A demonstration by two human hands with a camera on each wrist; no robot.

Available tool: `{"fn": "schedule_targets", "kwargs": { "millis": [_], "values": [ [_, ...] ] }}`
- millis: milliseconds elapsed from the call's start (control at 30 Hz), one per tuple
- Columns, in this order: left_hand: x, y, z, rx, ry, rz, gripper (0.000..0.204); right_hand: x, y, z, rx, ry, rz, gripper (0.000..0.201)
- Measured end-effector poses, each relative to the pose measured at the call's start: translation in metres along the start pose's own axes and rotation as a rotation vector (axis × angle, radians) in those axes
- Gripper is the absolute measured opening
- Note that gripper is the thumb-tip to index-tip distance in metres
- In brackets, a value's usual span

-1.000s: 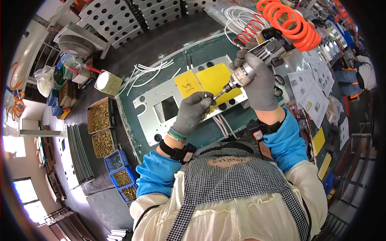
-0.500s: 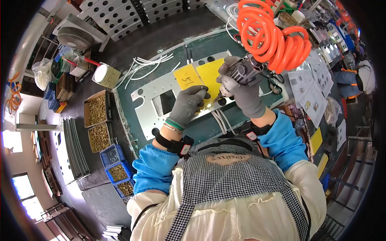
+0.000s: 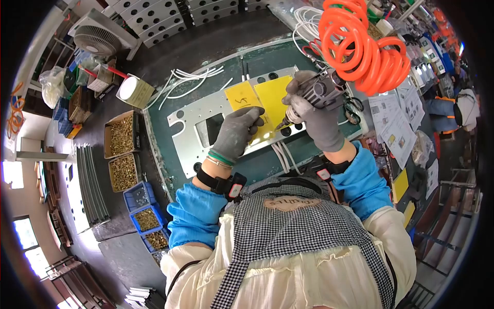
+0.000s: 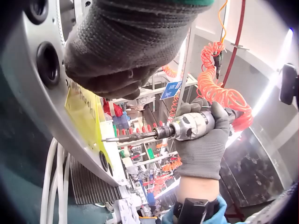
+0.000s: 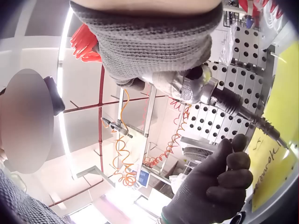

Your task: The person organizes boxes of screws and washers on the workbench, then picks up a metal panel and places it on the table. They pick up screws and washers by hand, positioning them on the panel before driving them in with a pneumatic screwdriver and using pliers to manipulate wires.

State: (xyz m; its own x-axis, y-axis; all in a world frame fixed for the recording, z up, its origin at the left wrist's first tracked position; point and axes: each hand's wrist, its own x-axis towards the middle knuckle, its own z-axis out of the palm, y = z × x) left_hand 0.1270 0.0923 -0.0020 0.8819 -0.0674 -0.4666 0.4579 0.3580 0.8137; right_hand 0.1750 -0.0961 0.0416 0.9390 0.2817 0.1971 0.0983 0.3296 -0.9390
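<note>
My gloved right hand (image 3: 320, 123) grips an air screwdriver (image 4: 192, 125), its bit (image 5: 259, 122) pointing down at the lower edge of a yellow sheet (image 3: 272, 98). That sheet and another yellow sheet (image 3: 242, 97) with handwriting lie on a silver metal panel (image 3: 188, 141) with round holes and a square cutout. My gloved left hand (image 3: 235, 135) is over the panel, left of the bit and apart from it. In the right wrist view its fingers (image 5: 229, 196) are curled, thumb against the index finger; I cannot tell whether something small is inside.
A coiled orange air hose (image 3: 350, 51) hangs at the screwdriver. White cables (image 3: 190, 85) lie behind the panel, and grey cables (image 3: 283, 157) stick out in front. Left are boxes of brass-coloured parts (image 3: 122, 135) and blue bins (image 3: 139, 195); right are paper sheets (image 3: 386, 110).
One second ago my left fingers were at the bit's tip. Since then my hands have parted, and the screwdriver has swung down towards the panel's near edge. The hose coils have shifted.
</note>
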Motion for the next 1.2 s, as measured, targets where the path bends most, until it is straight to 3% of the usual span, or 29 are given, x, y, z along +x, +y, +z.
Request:
{"fn": "schedule_targets", "kwargs": {
  "millis": [233,333,533,667,767,900,1000,1100,1200],
  "values": [
    [0.034,-0.003,0.016,0.457,-0.049,0.160,0.031,0.000,-0.013,0.005,0.185,0.021,0.049,0.039],
    [0.044,-0.008,0.023,0.706,-0.054,0.278,0.027,0.003,-0.010,0.003,0.075,0.049,-0.001,0.038],
    [0.048,-0.011,0.023,0.867,-0.035,0.259,0.027,-0.001,0.008,-0.006,-0.127,-0.016,-0.037,0.039],
    [0.046,-0.010,0.024,0.746,-0.017,0.189,0.028,0.004,0.009,0.007,-0.183,-0.042,-0.113,0.035],
    [0.049,-0.017,0.016,0.553,-0.019,0.188,0.028,0.005,0.007,0.014,-0.136,-0.082,-0.003,0.031],
    [0.030,-0.008,0.012,0.272,0.044,0.171,0.028,0.004,0.007,0.019,-0.222,-0.100,-0.085,0.030],
    [0.016,-0.001,0.009,0.131,0.058,0.115,0.029,0.001,0.010,0.021,-0.092,-0.042,-0.014,0.031],
    [0.017,-0.009,0.002,-0.053,-0.019,0.027,0.030,0.003,0.012,0.018,-0.156,-0.079,-0.128,0.033],
    [0.013,-0.012,0.003,-0.335,-0.041,-0.071,0.026,0.007,0.001,0.009,-0.339,-0.095,-0.101,0.038]
  ]
}}
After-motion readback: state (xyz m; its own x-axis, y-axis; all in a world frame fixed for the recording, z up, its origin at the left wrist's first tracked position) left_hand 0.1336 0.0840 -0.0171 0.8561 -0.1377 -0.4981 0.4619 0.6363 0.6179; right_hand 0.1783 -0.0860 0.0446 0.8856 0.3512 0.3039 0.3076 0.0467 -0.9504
